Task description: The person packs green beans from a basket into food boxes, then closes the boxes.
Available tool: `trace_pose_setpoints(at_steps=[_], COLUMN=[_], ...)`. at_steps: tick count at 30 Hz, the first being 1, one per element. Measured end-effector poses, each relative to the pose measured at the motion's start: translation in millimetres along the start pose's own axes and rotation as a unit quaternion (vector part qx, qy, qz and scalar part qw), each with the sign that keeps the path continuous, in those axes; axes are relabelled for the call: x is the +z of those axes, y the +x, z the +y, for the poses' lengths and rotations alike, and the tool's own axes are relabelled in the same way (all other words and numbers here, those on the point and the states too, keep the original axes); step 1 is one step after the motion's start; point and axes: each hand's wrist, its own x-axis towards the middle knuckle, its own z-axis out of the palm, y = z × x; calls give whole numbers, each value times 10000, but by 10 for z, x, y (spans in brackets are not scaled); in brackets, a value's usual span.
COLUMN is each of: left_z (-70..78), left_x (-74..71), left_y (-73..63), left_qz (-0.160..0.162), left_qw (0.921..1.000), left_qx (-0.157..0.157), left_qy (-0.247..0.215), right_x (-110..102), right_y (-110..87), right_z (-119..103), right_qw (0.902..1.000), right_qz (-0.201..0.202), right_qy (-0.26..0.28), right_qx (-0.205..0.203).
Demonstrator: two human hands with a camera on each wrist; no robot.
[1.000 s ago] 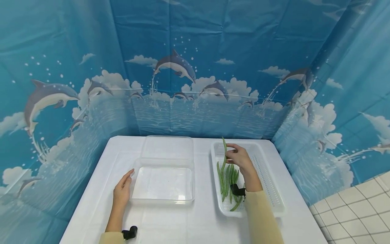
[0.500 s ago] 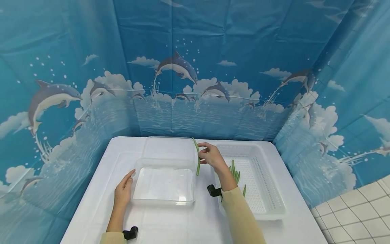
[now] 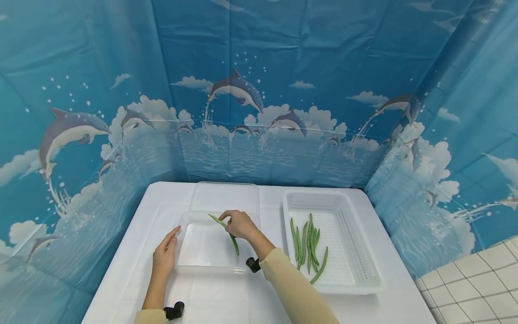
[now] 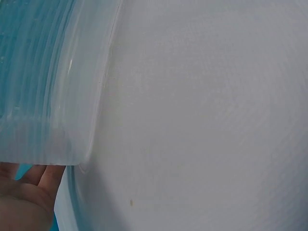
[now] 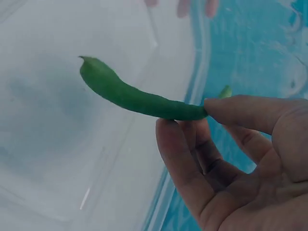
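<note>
My right hand [image 3: 240, 225] pinches a green bean [image 5: 139, 100] between thumb and fingers, above the clear plastic container [image 3: 182, 245]. In the head view the bean slants down toward the container's right side. Straight fingers of my left hand [image 3: 163, 256] rest at the container's left side; in the left wrist view the fingers [image 4: 52, 179] touch its wall. Several more green beans [image 3: 304, 243] lie in the white perforated basket [image 3: 356, 252] on the right.
A clear lid [image 3: 224, 195] lies flat behind the container on the white-covered table [image 3: 210, 301]. A blue dolphin-print curtain [image 3: 259, 153] hangs close behind the table and along both sides.
My right hand has carried the green bean leftward from the basket, past the gap between the two vessels, to over the clear container. The left hand has stayed in place.
</note>
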Motion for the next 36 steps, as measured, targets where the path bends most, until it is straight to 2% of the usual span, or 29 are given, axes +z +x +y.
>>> trace_pose_setpoints(at_steps=[5, 9, 20, 26, 36], left_z=[1, -8, -30, -27, -22], left_x=[0, 5, 12, 18, 10], left_y=[5, -1, 18, 15, 14], left_qz=[-24, -62, 25, 36, 51], left_qw=[10000, 10000, 10000, 10000, 9999], left_qx=[-15, -19, 47, 73, 140], left_qy=[31, 60, 44, 31, 23], right_x=[147, 220, 430, 458, 436], right_y=[127, 159, 219, 222, 266], right_z=[-79, -107, -1, 41, 93], right_qw=[9967, 9926, 9851, 9832, 9868], right_qz=[-409, -552, -786, -864, -865], right_qy=[-685, -1064, -1472, -1540, -1186], right_qx=[170, 214, 410, 462, 684])
